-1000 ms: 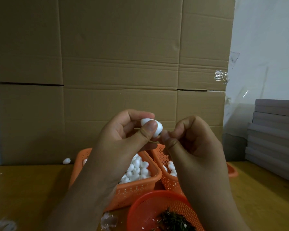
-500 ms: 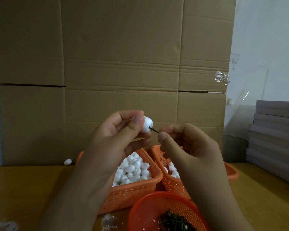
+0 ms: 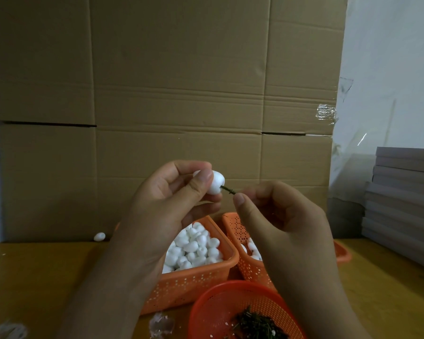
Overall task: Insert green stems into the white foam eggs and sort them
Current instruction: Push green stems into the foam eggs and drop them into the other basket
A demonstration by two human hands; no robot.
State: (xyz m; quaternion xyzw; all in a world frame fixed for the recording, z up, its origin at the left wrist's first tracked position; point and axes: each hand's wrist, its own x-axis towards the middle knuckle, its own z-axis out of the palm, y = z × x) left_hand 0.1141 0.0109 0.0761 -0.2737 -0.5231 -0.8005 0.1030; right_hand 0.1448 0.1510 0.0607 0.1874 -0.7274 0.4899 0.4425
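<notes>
My left hand (image 3: 171,199) pinches a white foam egg (image 3: 217,183) between thumb and fingers, held up in front of the cardboard. A short green stem (image 3: 228,190) sticks out of the egg's right side. My right hand (image 3: 279,216) pinches the stem's free end with thumb and forefinger. Below, an orange basket (image 3: 194,280) holds several plain foam eggs (image 3: 194,248). A second orange basket (image 3: 249,267) to its right holds a few eggs, mostly hidden by my right hand. A round red basket (image 3: 211,311) at the bottom contains a heap of green stems (image 3: 255,326).
A tall cardboard sheet (image 3: 169,94) stands behind the wooden table (image 3: 34,277). One loose egg (image 3: 99,236) lies at its foot on the left. Stacked grey boards (image 3: 406,204) sit at the right. Foam scraps (image 3: 160,324) lie near the front edge.
My hands have drawn slightly apart and the green stem now shows between egg and right fingers. The egg has turned in my left hand.
</notes>
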